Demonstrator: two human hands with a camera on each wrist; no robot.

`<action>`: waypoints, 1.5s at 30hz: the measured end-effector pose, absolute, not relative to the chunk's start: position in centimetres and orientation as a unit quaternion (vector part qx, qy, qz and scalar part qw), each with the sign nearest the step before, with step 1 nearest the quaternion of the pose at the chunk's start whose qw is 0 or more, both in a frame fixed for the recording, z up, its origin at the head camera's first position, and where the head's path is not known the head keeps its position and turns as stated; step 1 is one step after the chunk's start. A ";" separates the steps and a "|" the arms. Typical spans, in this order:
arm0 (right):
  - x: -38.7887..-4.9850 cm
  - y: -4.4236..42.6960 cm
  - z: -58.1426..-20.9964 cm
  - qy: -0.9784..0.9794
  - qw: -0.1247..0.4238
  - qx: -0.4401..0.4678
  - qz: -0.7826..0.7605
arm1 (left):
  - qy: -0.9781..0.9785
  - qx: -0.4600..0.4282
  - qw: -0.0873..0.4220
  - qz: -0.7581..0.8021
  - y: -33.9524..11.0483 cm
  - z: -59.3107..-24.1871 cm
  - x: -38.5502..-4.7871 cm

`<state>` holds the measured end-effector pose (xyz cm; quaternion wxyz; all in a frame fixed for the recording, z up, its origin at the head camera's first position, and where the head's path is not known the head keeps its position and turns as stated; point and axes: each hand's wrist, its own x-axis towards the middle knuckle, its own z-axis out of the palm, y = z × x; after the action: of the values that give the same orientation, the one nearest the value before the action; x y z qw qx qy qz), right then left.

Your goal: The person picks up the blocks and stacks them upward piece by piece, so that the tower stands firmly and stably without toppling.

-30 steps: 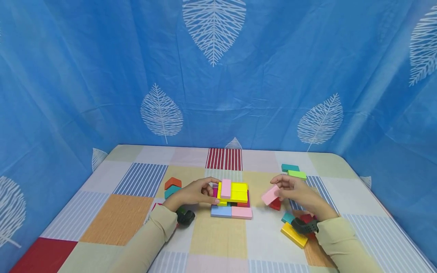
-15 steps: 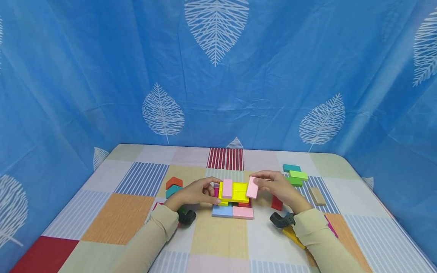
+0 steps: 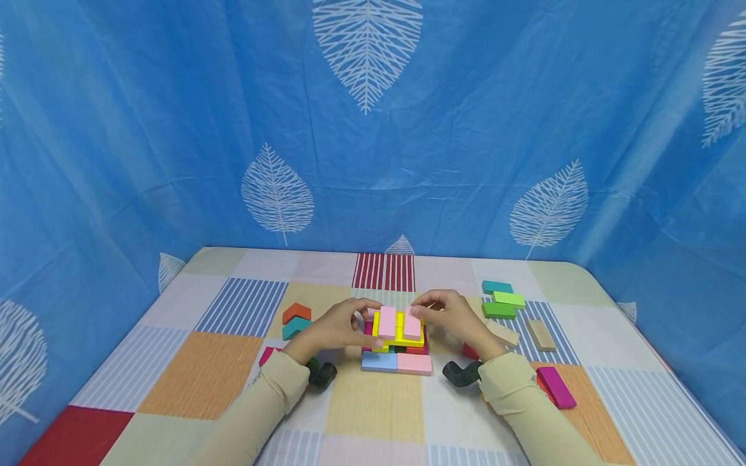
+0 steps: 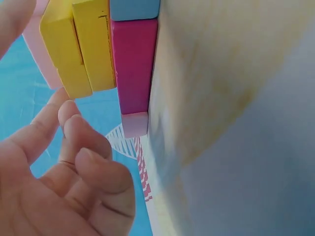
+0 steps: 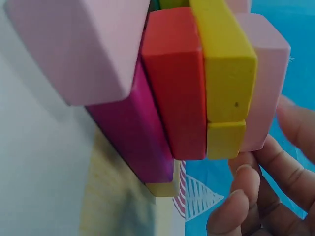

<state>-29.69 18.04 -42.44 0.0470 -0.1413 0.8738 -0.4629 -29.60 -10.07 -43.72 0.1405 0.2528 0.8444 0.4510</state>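
To your left, an orange painted angled block (image 3: 296, 312) lies just beyond a teal painted angled block (image 3: 296, 327). Your left hand (image 3: 333, 329) has thumb and index spread at the left pink rectangular block (image 3: 387, 322), the other fingers curled; you cannot tell whether it pinches. That block lies on yellow painted rectangular blocks (image 3: 399, 328), atop the central stack. Beside it, apart, the right pink rectangular block (image 3: 412, 324) rests on the same yellow, pinched by your right hand (image 3: 451, 318). Farther right lie a tan rectangular block (image 3: 541, 335) and a magenta rectangular block (image 3: 556, 388).
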 end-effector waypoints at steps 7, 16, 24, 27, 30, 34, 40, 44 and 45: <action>-29.5 19.2 -41.9 0.869 0.095 -0.206 -0.440 | 0.852 0.253 0.120 0.443 -9.8 -43.6 -29.4; -29.2 19.2 -42.2 0.863 0.100 -0.270 -0.416 | 0.859 0.233 0.113 0.442 -9.4 -43.5 -29.2; -29.2 18.8 -42.6 0.853 0.091 -0.281 -0.430 | 0.863 0.236 0.115 0.431 -9.1 -43.5 -29.2; -29.2 18.7 -42.7 0.852 0.087 -0.286 -0.430 | 0.863 0.235 0.117 0.432 -9.1 -43.5 -29.1; -29.2 18.7 -42.8 0.851 0.085 -0.288 -0.431 | 0.862 0.237 0.117 0.432 -9.2 -43.5 -29.1; -29.1 18.6 -42.6 0.852 0.084 -0.284 -0.432 | 0.862 0.243 0.115 0.429 -9.3 -43.5 -29.2; -29.1 19.1 -42.3 0.850 0.099 -0.271 -0.441 | 0.861 0.245 0.117 0.431 -9.3 -43.4 -29.1; -29.3 20.6 -41.7 0.847 0.091 -0.269 -0.449 | 0.857 0.249 0.123 0.434 -9.4 -43.4 -29.1; -29.3 21.0 -41.5 0.848 0.089 -0.267 -0.450 | 0.857 0.250 0.124 0.434 -9.4 -43.5 -29.1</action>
<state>-29.32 21.01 -41.52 0.0888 -0.2670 0.8478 -0.4495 -29.08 -9.44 -43.51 0.1237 0.2496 0.8566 0.4343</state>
